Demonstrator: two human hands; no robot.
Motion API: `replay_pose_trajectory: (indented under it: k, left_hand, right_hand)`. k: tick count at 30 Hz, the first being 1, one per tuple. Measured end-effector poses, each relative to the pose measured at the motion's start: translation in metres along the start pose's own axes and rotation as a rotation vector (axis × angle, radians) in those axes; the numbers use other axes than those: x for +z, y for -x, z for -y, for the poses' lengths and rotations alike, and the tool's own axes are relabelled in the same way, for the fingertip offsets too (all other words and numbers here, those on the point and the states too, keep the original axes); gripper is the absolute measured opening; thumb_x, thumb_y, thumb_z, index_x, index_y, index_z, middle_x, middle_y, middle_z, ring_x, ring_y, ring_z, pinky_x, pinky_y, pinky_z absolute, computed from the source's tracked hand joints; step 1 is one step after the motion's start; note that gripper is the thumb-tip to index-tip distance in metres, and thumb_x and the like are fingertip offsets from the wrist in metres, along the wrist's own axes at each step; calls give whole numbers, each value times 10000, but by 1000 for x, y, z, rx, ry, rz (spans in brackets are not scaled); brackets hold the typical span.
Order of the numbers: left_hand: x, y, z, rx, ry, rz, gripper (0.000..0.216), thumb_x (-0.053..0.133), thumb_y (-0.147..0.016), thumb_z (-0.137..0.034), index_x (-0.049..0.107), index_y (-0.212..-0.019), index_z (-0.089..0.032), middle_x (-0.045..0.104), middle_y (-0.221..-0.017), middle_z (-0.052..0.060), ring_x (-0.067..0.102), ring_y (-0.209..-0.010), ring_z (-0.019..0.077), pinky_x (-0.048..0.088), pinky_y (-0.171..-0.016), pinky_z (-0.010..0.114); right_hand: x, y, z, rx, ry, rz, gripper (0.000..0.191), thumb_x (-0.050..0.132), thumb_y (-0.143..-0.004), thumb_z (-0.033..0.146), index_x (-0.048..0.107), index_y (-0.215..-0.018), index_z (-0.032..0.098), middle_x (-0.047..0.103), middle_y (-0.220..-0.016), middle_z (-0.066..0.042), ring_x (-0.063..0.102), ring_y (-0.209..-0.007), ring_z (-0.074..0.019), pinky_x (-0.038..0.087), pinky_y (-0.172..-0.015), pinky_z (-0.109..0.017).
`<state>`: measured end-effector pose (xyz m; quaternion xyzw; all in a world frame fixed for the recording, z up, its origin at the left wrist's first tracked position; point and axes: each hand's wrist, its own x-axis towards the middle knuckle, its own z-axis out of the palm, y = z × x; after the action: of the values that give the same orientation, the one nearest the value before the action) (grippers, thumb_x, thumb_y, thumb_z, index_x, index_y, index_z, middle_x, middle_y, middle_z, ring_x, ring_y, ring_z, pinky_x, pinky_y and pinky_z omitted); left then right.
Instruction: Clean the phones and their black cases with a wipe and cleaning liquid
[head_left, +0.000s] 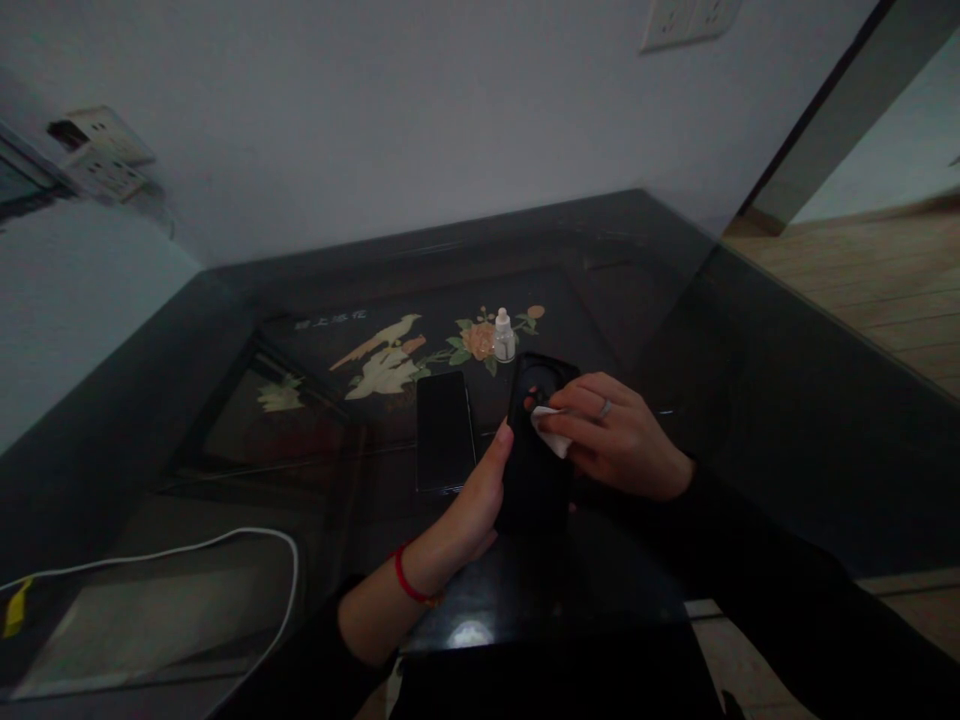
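My left hand (486,490) is closed round the left edge of a black phone case (534,490), its thumb along the side and most fingers hidden behind. The case stands tilted above the table, its camera cut-out at the top facing me. Pinched in my right hand (611,435) is a white wipe (553,432), pressed against the case just below the cut-out. A ring shows on that hand. Whether a phone sits inside the case I cannot tell. To the left, a black phone (444,432) lies flat with its screen dark. A small clear bottle (503,338) with a white cap stands behind the case.
The dark glossy table (247,290) bears a bird-and-flower picture (382,350). A white cable (225,537) curves across its left side, near a yellow tag (16,608). Wall sockets (109,150) are at the left, and another socket plate (686,20) is higher up at the right.
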<state>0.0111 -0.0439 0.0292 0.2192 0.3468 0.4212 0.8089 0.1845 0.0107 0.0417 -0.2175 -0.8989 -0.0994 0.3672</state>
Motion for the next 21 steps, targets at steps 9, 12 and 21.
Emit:
replay_pose_trajectory:
  k: [9,12,21]
  left_hand:
    - [0,1,-3,-34,-69,67,661,489,-866,-585,391,-1409,-219,586,-1299,166,663,-979,286,549,-709,367]
    - [-1,2,-3,-44,-100,107,688,513,-829,-629,459,-1340,-173,619,-1239,194,676,-939,294,553,-682,369]
    - [-3,-1,1,-14,-114,118,695,528,-822,-624,415,-1373,-216,617,-1237,182,679,-914,281,564,-663,373]
  right_hand:
    - [-3,2,-5,225,223,-22,158,518,-864,116,664,-894,169,631,-834,-76,517,-769,-213,435,-662,-352]
    - [-2,3,-5,245,153,-77,196,523,-877,115,675,-973,193,643,-887,-71,539,-800,-209,459,-692,-353]
    - [0,3,-5,271,156,-53,254,479,-900,100,677,-1034,186,646,-901,-79,538,-811,-222,457,-701,-373]
